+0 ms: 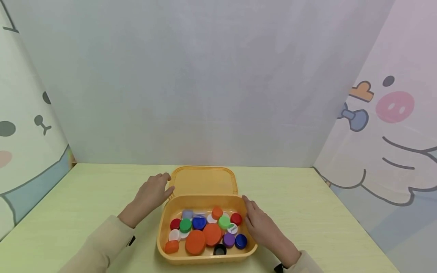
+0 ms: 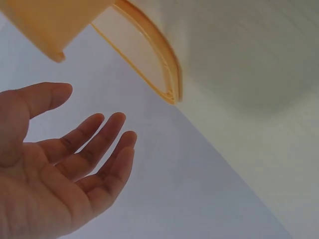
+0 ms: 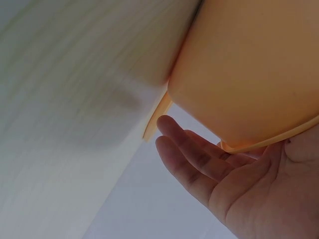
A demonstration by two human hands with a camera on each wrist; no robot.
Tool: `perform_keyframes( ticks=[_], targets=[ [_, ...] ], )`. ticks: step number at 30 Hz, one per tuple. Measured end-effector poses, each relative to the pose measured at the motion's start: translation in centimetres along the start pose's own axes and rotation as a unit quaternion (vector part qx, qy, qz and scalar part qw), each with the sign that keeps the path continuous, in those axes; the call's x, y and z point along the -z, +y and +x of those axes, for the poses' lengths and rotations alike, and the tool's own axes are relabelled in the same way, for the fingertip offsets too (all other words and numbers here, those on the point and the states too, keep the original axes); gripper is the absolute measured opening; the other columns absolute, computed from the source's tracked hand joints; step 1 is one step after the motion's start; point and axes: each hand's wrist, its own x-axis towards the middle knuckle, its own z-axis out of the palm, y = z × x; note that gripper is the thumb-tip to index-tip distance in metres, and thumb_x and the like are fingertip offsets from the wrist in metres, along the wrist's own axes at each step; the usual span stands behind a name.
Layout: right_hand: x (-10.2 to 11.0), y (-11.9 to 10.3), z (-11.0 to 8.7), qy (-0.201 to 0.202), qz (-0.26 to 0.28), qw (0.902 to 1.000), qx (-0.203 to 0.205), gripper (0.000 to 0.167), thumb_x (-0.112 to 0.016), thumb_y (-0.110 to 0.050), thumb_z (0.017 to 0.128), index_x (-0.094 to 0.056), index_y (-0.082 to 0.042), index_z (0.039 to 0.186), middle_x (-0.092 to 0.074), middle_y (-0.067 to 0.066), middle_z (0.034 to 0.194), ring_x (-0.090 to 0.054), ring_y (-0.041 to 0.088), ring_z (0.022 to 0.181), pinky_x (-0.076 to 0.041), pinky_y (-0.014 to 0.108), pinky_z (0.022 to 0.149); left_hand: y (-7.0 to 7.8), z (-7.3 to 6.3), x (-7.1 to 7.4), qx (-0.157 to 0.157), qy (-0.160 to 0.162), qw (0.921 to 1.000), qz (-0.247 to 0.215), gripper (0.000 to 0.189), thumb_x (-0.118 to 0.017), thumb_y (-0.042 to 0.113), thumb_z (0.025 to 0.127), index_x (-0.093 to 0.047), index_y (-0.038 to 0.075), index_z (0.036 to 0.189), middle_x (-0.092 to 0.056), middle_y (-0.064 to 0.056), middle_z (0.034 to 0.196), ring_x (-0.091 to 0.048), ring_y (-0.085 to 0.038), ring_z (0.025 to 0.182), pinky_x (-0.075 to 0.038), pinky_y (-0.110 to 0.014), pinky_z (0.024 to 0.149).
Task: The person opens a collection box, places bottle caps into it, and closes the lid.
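A yellow plastic box (image 1: 163, 232) holds several bottle caps in many colours. Its yellow lid (image 1: 204, 181) lies folded back behind it. To the box's back left, my left hand (image 1: 152, 193) hovers near the lid's edge; the left wrist view shows its fingers (image 2: 89, 152) loosely bent, holding nothing. My right hand (image 1: 262, 225) rests along the box's right rim with fingers fairly straight. From below, in the right wrist view, the fingers (image 3: 199, 162) lie beside the box wall (image 3: 244, 74). Two large orange caps (image 1: 195, 242) stand out among the smaller ones.
The box stands near the front of a pale yellow-green table (image 1: 290, 197). A grey-white backdrop (image 1: 205, 83) rises behind the table. Cartoon-printed panels (image 1: 392, 151) flank both sides.
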Motion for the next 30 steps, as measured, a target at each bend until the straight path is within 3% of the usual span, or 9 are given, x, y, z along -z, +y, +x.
perform_keyframes(
  ticks=[8,14,22,30],
  targets=[
    [0.1,-0.1,-0.1,-0.001,0.000,1.0000,-0.002,0.051,-0.046,-0.009,0.092,-0.030,0.000,0.140,-0.051,0.014,0.121,-0.055,0.018,0.089,-0.050,0.040,0.080,-1.5,1.2,-1.5,0.009,-0.009,0.9999,-0.006,0.032,-0.064,0.017,0.083,-0.056,-0.007,0.102,-0.062,-0.019,0.090,-0.061,-0.030,0.075,-0.052,-0.041,0.062],
    [0.1,-0.1,-0.1,-0.002,0.001,1.0000,0.002,0.052,-0.046,-0.009,0.091,-0.030,0.000,0.140,-0.051,0.014,0.122,-0.058,0.023,0.097,-0.049,0.043,0.085,-2.1,1.7,-2.7,0.020,-0.031,0.9992,0.015,0.029,-0.062,0.017,0.083,-0.057,-0.007,0.100,-0.061,-0.018,0.088,-0.060,-0.031,0.077,-0.053,-0.042,0.063],
    [0.1,-0.1,-0.1,-0.009,-0.001,1.0000,-0.002,0.052,-0.046,-0.010,0.092,-0.029,0.000,0.140,-0.050,0.015,0.123,-0.058,0.024,0.099,-0.049,0.042,0.085,-2.1,2.1,-3.5,0.026,-0.044,0.9982,0.033,0.017,-0.059,0.015,0.084,-0.056,0.000,0.076,-0.048,-0.007,0.064,-0.045,-0.019,0.058,-0.041,-0.030,0.049],
    [0.2,-0.3,-0.2,-0.006,-0.004,1.0000,0.000,0.052,-0.046,-0.009,0.091,-0.029,0.001,0.140,-0.051,0.014,0.122,-0.058,0.022,0.096,-0.050,0.041,0.082,-2.7,2.5,-4.2,0.038,-0.049,0.9976,0.033,0.015,-0.057,0.013,0.082,-0.056,-0.001,0.076,-0.050,-0.008,0.065,-0.048,-0.019,0.058,-0.041,-0.031,0.047]
  ],
)
